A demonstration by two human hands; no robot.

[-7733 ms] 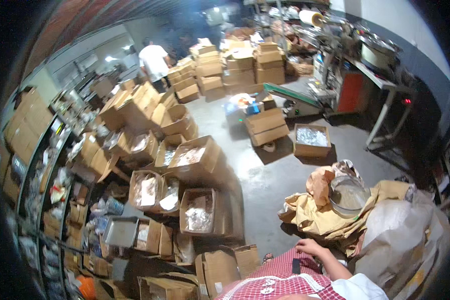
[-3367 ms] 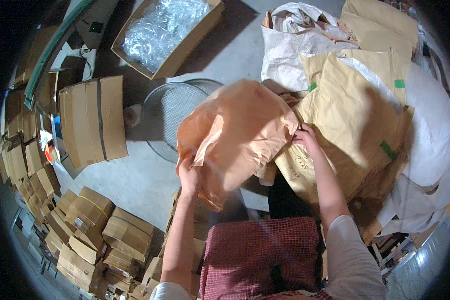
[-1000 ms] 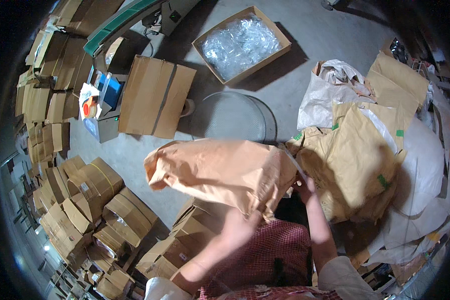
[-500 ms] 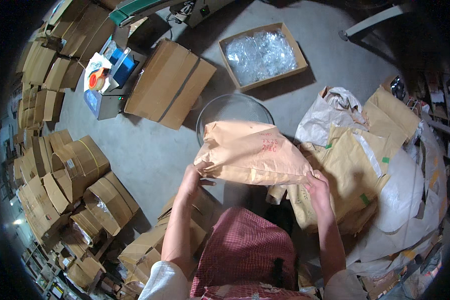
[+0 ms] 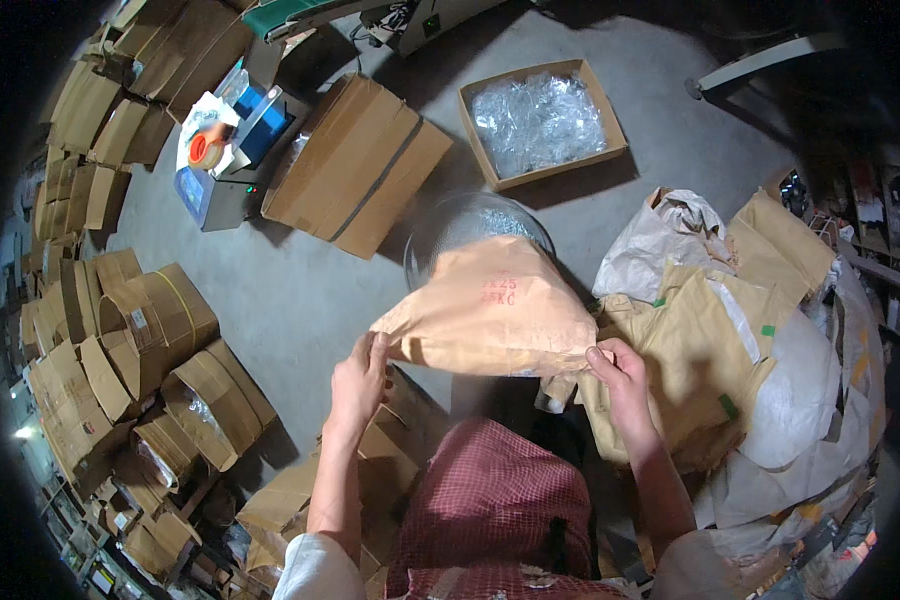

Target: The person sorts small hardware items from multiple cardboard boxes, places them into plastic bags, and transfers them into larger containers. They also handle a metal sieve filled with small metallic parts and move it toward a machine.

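Observation:
A tan paper sack (image 5: 490, 320) with red print hangs between my hands, its far end tipped down over a round container (image 5: 422, 232). My left hand (image 5: 358, 382) grips the sack's near left corner. At the near right corner my right hand (image 5: 620, 376) pinches the paper between thumb and fingers. Glinting clear pieces (image 5: 490, 222) show inside the container beyond the sack's far edge; the sack's mouth is out of sight. The container is partly blurred, and its near side is hidden by the sack.
A shallow carton (image 5: 612, 110) of clear plastic pieces lies beyond. Left of it stands a large carton (image 5: 355, 165), beside a box-shaped device (image 5: 215, 200) with orange tape. Cartons (image 5: 160, 310) are piled left. Paper sacks (image 5: 700, 350) are heaped right.
The sack has shifted slightly left and its far end has narrowed over the container. Glinting clear pieces now show in the container. Both hands still grip the near corners.

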